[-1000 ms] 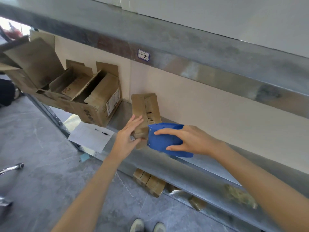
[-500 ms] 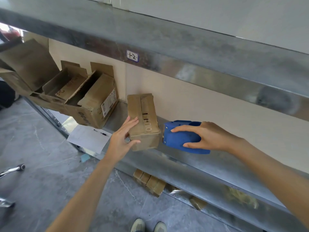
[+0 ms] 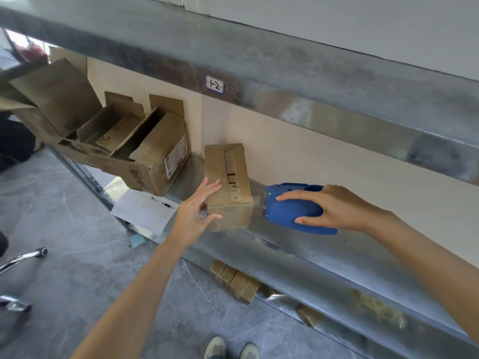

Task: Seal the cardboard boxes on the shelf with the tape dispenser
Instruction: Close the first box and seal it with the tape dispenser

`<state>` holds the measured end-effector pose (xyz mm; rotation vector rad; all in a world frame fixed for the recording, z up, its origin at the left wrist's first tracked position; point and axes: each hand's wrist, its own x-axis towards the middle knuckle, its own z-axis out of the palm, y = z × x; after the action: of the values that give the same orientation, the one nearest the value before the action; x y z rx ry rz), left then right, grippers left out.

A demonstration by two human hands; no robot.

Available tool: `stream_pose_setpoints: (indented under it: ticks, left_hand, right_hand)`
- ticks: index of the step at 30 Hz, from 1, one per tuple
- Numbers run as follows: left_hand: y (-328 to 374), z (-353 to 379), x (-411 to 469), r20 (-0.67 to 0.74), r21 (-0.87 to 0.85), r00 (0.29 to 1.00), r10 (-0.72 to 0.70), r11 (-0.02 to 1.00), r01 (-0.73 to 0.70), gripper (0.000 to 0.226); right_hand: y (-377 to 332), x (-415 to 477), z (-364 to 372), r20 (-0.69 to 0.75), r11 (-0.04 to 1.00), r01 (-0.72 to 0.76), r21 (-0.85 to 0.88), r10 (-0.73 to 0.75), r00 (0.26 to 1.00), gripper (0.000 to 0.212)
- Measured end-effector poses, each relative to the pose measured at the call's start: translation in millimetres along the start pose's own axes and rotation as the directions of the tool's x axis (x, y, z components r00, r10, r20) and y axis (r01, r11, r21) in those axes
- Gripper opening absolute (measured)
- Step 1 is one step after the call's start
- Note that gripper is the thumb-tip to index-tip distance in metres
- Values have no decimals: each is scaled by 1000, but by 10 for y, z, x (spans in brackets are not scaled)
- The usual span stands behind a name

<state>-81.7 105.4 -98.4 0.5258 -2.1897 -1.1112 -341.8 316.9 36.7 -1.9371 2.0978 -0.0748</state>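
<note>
Both your bare forearms reach forward from the lower edge. Your left hand (image 3: 193, 213) presses straight fingers against the small brown cardboard box (image 3: 229, 177), thumb on its front. Your right hand (image 3: 337, 207) curls around the blue plastic tape dispenser (image 3: 289, 212), thumb underneath.

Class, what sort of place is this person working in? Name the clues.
Probably a stockroom or warehouse: metal shelving with a handwritten label, open cardboard boxes, and a blue tape dispenser.
</note>
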Motion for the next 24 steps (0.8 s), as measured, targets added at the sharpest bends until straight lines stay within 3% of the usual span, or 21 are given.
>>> stream_pose_setpoints:
  ticks: [5,12,24]
  left_hand:
    - [-9,-11,14,-7,-2,1000,9,1000,-9,73]
    - [11,2,2,-1,-36,1000,-20,999,20,74]
    - [-30,19,8,-9,-64,1000,-30,997,29,72]
  right_hand:
    - [-21,-51,-89,36,998,-24,-49,26,999,52]
    - [-119,86,165,-40,992,-78,-100,74,996,55]
    - [-503,408,488,-177,928,-146,-343,89,980,54]
